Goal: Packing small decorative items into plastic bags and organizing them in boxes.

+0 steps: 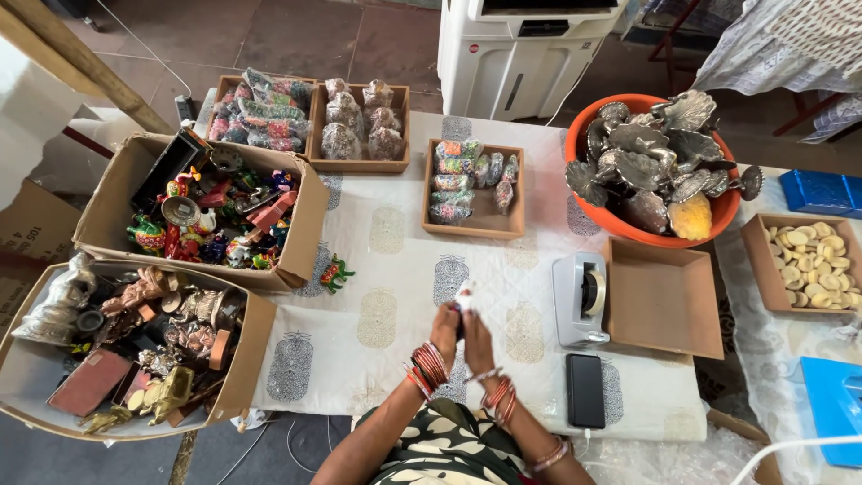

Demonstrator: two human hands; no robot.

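White wrap (464,294) pinched between both hands (461,334) (bangled).

We wear stacked red and orange bangles on our left wrist (430,365) and more on our right wrist (499,396), another band higher up the right forearm, and a cream, black and green patterned garment (444,447).

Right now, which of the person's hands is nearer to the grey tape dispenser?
The right hand is nearer. It is just left of the tape dispenser in the picture. The left hand is pressed against it on the far side, and both hold a small white thing.
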